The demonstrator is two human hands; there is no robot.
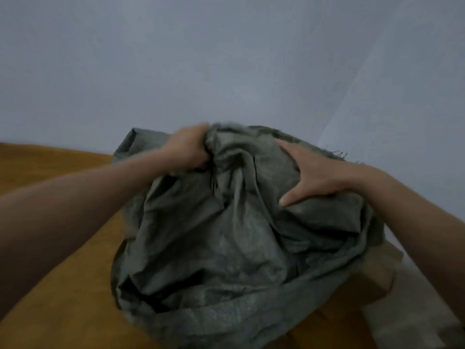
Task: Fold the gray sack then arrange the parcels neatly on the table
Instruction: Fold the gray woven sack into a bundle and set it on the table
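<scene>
gray sack [226,248] held crumpled on the mustard table [63,273] by both hands.
a bunch of fabric at the sack's top edge is gripped in the curled fingers of the left hand [188,147]; the right hand [317,172] is laid spread on the sack's upper right, thumb stretched out, fingers straight. a brown parcel [370,285] is partly covered by the sack's right edge, blurred. a pale gray wall [226,59] is seen behind.
</scene>
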